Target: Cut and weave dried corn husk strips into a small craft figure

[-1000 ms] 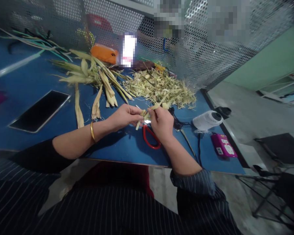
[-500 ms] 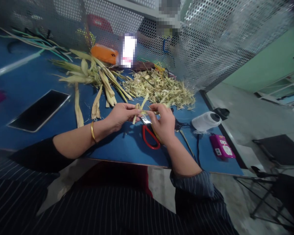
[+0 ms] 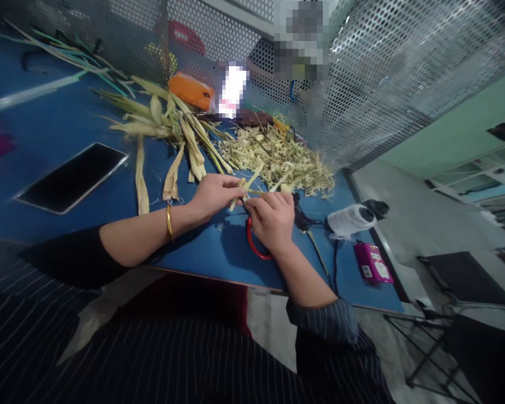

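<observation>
A husk strip point(image 3: 251, 180), thin and pale yellow-green, is bent into a small bundle between the left hand point(image 3: 214, 196) and the right hand point(image 3: 274, 220). The part at the left fingertips curls round like a small loop or fold; whether it is knotted cannot be told. One flat end slants up and away toward the far edge of the table point(image 3: 197, 255), a shorter end points down toward the near edge, and a narrow length runs sideways to the right fingertips, which hide its end. The piece hangs above the tabletop, well in from the right edge.
</observation>
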{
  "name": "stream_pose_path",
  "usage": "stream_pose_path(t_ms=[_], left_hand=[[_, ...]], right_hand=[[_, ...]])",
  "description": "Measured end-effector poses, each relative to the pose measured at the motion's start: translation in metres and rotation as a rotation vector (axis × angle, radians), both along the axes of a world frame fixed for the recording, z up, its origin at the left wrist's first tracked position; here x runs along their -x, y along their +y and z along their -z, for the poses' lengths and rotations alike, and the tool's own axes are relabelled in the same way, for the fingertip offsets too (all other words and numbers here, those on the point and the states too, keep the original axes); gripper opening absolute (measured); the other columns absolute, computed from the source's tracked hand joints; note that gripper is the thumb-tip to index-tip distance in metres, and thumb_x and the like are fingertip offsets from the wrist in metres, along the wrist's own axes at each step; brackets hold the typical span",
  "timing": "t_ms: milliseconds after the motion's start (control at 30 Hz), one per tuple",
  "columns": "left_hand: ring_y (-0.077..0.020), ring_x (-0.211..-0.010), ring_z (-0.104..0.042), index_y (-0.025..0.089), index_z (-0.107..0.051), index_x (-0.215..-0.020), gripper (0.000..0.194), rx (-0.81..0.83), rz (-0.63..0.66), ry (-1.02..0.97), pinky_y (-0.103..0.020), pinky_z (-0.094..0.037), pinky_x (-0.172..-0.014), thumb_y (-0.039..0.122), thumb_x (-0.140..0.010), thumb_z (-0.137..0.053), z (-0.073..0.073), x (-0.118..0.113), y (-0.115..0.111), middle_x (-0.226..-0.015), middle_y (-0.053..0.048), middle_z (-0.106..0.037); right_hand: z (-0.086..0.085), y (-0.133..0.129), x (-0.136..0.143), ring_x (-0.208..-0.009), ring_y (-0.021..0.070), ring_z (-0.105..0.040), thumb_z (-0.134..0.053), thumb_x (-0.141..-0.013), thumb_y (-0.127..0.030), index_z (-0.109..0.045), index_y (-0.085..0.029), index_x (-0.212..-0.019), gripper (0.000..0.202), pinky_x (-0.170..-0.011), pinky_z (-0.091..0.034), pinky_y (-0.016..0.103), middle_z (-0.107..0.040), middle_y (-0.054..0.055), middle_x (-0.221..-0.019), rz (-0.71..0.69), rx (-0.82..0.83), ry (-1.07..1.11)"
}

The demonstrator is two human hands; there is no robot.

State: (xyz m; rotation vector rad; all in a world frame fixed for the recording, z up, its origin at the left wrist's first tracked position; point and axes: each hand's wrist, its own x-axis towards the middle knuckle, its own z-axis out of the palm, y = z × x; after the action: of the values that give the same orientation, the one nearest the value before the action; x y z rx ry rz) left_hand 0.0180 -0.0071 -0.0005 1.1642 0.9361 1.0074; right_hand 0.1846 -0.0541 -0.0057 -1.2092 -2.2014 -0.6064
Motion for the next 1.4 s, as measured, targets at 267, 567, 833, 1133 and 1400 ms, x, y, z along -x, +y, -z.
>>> stream_pose_path(t_ms=[267, 567, 833, 1133, 1400], left_hand=[[-0.0072, -0.052, -0.058, 0.011, -0.074, -0.081, 0.009, 0.028, 0.076, 0.005, -0.018, -0.038, -0.045, 0.016, -0.074, -0.072, -0.003, 0.001, -0.001, -0.068, -0.004, -0.068], [-0.0091, -0.057, -0.062, 0.013, -0.077, -0.083, 0.014, 0.065, 0.296, 0.116, -0.018, -0.039, -0.048, 0.018, -0.070, -0.076, -0.007, 0.002, -0.008, -0.069, -0.005, -0.070], [-0.0088, -0.056, -0.061, 0.009, -0.074, -0.074, 0.004, 0.095, 0.331, 0.107, -0.017, -0.038, -0.048, 0.010, -0.071, -0.071, -0.013, 0.000, -0.013, -0.060, -0.004, -0.067], [-0.0080, -0.058, -0.059, 0.011, -0.073, -0.071, 0.002, 0.070, 0.317, 0.092, -0.018, -0.043, -0.054, 0.012, -0.070, -0.072, -0.013, -0.002, -0.016, -0.067, -0.004, -0.069], [-0.0097, -0.061, -0.062, 0.012, -0.073, -0.074, 0.007, 0.005, 0.264, 0.139, -0.019, -0.047, -0.057, 0.019, -0.074, -0.070, -0.003, -0.005, -0.017, -0.068, -0.004, -0.069]], right_hand=[[-0.007, 0.001, 0.001, -0.072, 0.0143, -0.055, -0.060, -0.089, -0.037, -0.066, -0.020, -0.079, 0.020, -0.075, -0.039, 0.032, -0.063, 0.001, -0.076, 0.060, 0.257, 0.617], [0.011, 0.017, -0.003, -0.056, 0.0093, -0.041, -0.069, -0.076, -0.035, -0.057, -0.018, -0.066, 0.023, -0.056, -0.034, 0.025, -0.050, -0.005, -0.058, 0.027, 0.655, 1.214], [0.010, 0.011, 0.006, -0.063, 0.0127, -0.046, -0.054, -0.089, -0.036, -0.050, -0.021, -0.070, 0.024, -0.063, -0.033, 0.027, -0.051, -0.002, -0.066, 0.171, 0.386, 0.798], [0.009, 0.009, 0.009, -0.057, 0.0139, -0.039, -0.045, -0.093, -0.036, -0.039, -0.024, -0.076, 0.022, -0.057, -0.023, 0.028, -0.046, -0.003, -0.064, 0.359, 0.337, 0.520], [0.010, 0.010, 0.009, -0.054, 0.0124, -0.036, -0.048, -0.091, -0.032, -0.037, -0.024, -0.074, 0.022, -0.057, -0.025, 0.027, -0.045, -0.004, -0.061, 0.290, 0.357, 0.616]])
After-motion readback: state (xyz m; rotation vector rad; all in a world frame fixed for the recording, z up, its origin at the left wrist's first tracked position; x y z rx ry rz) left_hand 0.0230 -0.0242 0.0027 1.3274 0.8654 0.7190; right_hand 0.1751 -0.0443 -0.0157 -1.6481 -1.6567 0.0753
